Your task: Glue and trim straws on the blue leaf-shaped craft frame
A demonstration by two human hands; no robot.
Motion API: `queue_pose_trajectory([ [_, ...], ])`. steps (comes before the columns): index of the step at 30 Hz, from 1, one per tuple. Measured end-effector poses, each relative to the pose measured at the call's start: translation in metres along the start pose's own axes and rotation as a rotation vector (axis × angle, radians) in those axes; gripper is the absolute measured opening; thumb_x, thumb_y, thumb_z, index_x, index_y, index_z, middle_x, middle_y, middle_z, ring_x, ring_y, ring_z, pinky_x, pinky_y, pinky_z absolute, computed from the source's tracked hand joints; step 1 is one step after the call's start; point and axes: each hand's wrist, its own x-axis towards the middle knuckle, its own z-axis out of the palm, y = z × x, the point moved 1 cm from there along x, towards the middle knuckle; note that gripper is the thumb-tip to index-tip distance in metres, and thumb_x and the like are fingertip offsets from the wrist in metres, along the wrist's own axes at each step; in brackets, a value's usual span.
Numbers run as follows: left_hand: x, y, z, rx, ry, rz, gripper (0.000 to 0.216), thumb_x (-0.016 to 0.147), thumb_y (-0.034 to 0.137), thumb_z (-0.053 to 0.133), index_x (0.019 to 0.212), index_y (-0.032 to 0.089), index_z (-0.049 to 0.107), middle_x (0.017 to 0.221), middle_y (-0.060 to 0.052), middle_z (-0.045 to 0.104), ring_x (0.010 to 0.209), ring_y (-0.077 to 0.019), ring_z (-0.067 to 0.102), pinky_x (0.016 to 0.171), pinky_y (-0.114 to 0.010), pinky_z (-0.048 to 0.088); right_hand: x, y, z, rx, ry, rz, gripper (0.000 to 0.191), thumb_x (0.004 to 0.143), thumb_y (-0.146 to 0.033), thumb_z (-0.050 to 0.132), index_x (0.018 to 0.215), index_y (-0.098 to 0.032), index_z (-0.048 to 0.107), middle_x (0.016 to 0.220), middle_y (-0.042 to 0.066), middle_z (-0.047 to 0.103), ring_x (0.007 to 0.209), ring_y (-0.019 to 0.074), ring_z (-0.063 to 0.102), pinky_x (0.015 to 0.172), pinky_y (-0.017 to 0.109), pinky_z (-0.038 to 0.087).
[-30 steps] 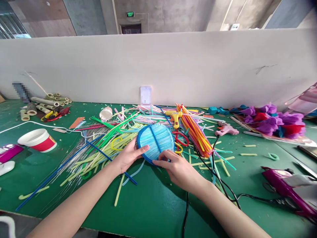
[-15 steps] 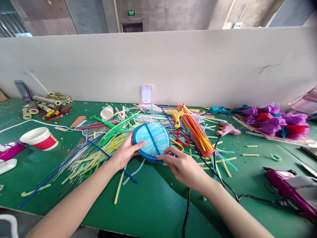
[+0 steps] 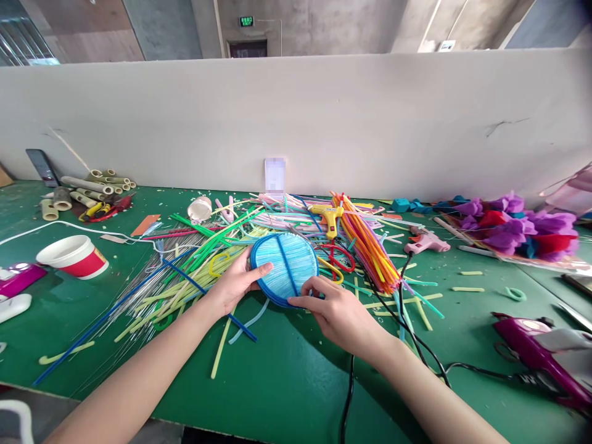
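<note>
Through the head camera I see a paper cup (image 3: 74, 258) at the left of the green table (image 3: 277, 394), with cut bamboo tubes (image 3: 87, 190) lying behind it. Next come thin bare wires (image 3: 139, 302) and a loose heap of pale green stems (image 3: 185, 293). My left hand (image 3: 235, 285) grips the left side of a blue disc (image 3: 279, 271), thumb on the face and fingers behind. That disc is near the middle of my view, tilted towards me, with a dark blue strip (image 3: 287, 264) crossing its face. Past its upper right lies a yellow glue gun (image 3: 329, 219). My right hand (image 3: 340, 314) is drawn into a narrow pinch at the disc's lower edge (whether on the rim or the strip's end, I can't tell from here). Further right I have an orange bundle (image 3: 367, 246) of stems, a pink glue gun (image 3: 428, 241), purple and red petals (image 3: 513, 227) and, nearest me, a magenta device (image 3: 543, 354).
</note>
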Motion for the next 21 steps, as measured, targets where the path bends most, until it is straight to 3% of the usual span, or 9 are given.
queue_pose_trajectory([
  [13, 0.0004, -0.0061, -0.0006, 0.044, -0.024, -0.003, 0.059, 0.077, 0.038, 0.078, 0.128, 0.022, 0.055, 0.126, -0.013, 0.066, 0.108, -0.0289, 0.066, 0.079, -0.035, 0.058, 0.0008, -0.0036, 0.0033, -0.092, -0.033, -0.035, 0.048, 0.087, -0.001, 0.043, 0.119, -0.026, 0.069, 0.100, 0.006, 0.062, 0.085, 0.0166, 0.058, 0.070, 0.027, 0.047],
  [19, -0.0045, -0.0059, 0.0036, 0.080, -0.080, -0.001, 0.089, 0.069, 0.032, 0.085, 0.145, 0.031, 0.038, 0.136, -0.014, 0.059, 0.116, -0.0333, 0.061, 0.081, -0.041, 0.057, 0.0008, -0.0035, 0.0048, -0.068, -0.053, -0.032, 0.049, 0.088, -0.001, 0.043, 0.121, -0.027, 0.068, 0.101, 0.007, 0.062, 0.085, 0.0157, 0.059, 0.072, 0.026, 0.049],
  [21, -0.0040, -0.0065, 0.0032, 0.088, -0.076, 0.011, 0.090, 0.069, 0.032, 0.085, 0.145, 0.031, 0.037, 0.137, -0.015, 0.059, 0.115, -0.0335, 0.061, 0.081, -0.042, 0.057, -0.0001, -0.0022, 0.0041, -0.021, -0.056, -0.015, 0.048, 0.090, -0.002, 0.042, 0.123, -0.027, 0.067, 0.102, 0.007, 0.062, 0.088, 0.0158, 0.060, 0.073, 0.026, 0.050],
])
